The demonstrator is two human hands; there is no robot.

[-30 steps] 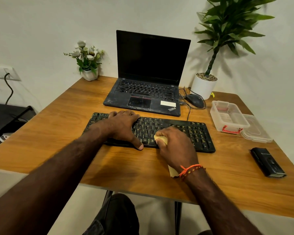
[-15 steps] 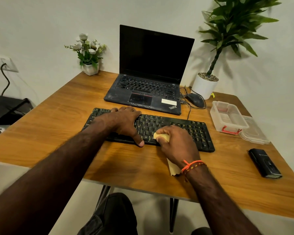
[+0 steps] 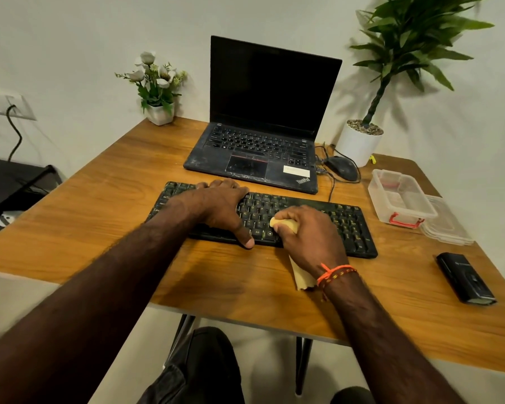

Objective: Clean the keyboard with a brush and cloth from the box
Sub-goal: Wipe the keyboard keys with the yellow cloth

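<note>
1. Keyboard (image 3: 344, 225) lies at frame centre on the table (image 3: 99, 228), just below the laptop (image 3: 257, 153)
2. Left hand (image 3: 219, 208) rests flat on the keyboard's left half, fingers straight and together, thumb hooked over the near edge; judged to be steadying it
3. Right hand (image 3: 309, 237) has fingers curled, clamped on the cloth (image 3: 283, 223), which is pressed to the lower middle key rows; a loose tail of cloth trails under the wrist onto the table
4. Box (image 3: 400, 196) stands open at right of frame, lid (image 3: 446, 225) just beside it; no brush is seen, so brushing cannot be confirmed
5. Step in hand, as judged: wiping keys with the cloth
6. Recommended practice: keep the left hand pressing so the keyboard does not slide; wipe along each row with light, even pressure; work a folded edge into the gaps between keys; gather the trailing tail so it drags no dirt
7. Right half of the keyboard appears unwiped; coverage there cannot be told
</note>
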